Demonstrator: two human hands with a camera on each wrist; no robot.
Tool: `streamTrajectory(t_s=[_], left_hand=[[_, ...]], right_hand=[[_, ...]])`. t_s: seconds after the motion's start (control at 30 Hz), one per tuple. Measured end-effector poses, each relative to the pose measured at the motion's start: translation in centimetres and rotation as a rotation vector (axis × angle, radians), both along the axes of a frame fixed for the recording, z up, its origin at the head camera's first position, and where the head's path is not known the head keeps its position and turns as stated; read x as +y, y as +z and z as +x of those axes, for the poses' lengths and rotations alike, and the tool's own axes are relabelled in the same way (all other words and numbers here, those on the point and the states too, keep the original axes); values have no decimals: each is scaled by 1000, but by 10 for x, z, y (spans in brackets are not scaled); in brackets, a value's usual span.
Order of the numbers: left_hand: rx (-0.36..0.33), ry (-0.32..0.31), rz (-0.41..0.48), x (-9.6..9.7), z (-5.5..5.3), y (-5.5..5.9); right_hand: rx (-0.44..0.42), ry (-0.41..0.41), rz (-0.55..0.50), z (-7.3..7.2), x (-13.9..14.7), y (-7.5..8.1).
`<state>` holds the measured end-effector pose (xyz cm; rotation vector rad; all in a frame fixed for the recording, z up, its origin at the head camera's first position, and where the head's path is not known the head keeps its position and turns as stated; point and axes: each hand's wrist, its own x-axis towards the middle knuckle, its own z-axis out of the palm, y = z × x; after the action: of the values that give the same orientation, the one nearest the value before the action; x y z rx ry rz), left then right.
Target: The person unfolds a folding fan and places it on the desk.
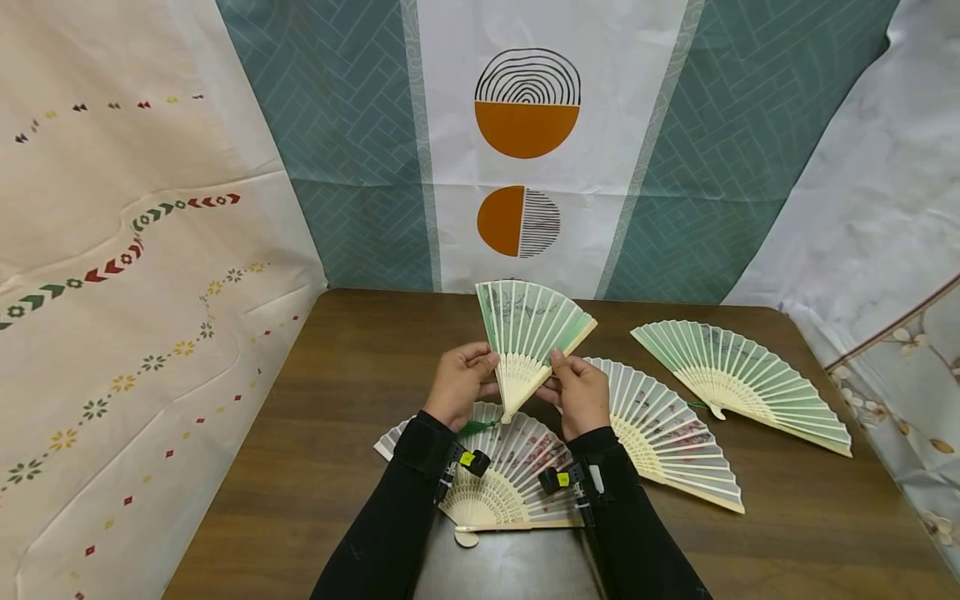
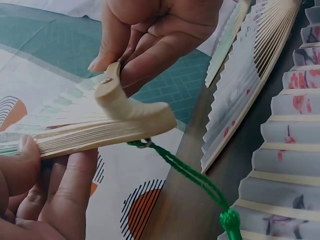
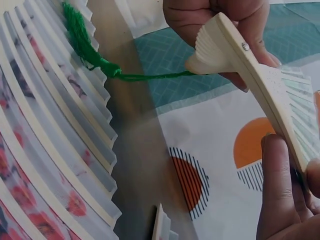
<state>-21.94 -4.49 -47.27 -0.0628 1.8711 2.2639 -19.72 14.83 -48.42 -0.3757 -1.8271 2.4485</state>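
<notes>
Both hands hold a partly spread green folding fan [image 1: 525,321] above the table, its pivot end pointing down. The left hand [image 1: 461,385] pinches the fan's left side; the right hand [image 1: 577,392] pinches the right edge between thumb and fingers. From the pivot end hangs a green tassel [image 3: 82,37] on a cord, also seen in the left wrist view. Below the hands lies an open white fan with red flowers [image 1: 517,467], partly covered by the forearms. Another white floral fan [image 1: 660,425] lies spread just right of the right hand.
A second green fan [image 1: 738,379] lies spread at the right side of the brown wooden table [image 1: 315,400]. Patterned cloth [image 1: 345,167] hangs behind the table's far edge, with more cloth along the left and right sides.
</notes>
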Motion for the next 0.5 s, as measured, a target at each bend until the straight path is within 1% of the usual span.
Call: streamTrajectory(t_s=[0.17, 0.33, 0.4, 0.5], left_hand=[[7, 55, 33, -1, -1, 1], [-4, 110, 61, -2, 0, 4], [1, 129, 76, -2, 1, 5], [30, 160, 113, -2, 0, 5]], right_hand=[[12, -16, -46, 1, 2, 1], [23, -29, -69, 0, 4, 2], [24, -35, -78, 0, 5, 1], [25, -47, -89, -1, 6, 1]])
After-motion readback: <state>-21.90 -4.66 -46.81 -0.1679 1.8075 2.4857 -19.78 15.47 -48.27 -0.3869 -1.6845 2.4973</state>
